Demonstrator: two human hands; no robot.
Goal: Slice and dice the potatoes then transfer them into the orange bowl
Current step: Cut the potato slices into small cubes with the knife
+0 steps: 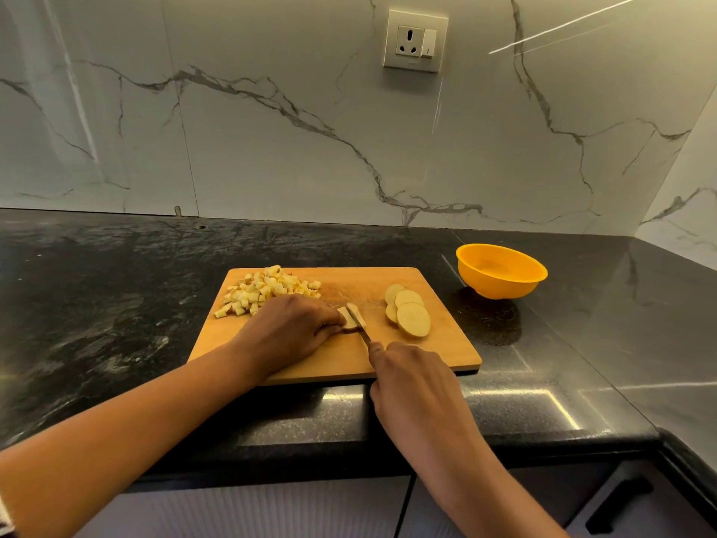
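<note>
A wooden cutting board (pixel 426 355) lies on the black counter. Diced potato cubes (pixel 264 291) are heaped at its far left corner. Several round potato slices (pixel 409 314) overlap on its right side. In the middle, my left hand (pixel 291 332) holds down a stack of potato strips (pixel 355 318) with curled fingers. My right hand (pixel 411 382) grips a knife (pixel 362 331), its blade resting across those strips; the handle is hidden in my fist. The orange bowl (pixel 500 271) stands to the right of the board, with nothing visible inside.
The black stone counter (pixel 116 304) stretches left of the board and around the bowl. A marble wall with a power socket (pixel 415 40) rises behind. The counter's front edge lies just below the board, with cabinet doors (pixel 271 510) underneath.
</note>
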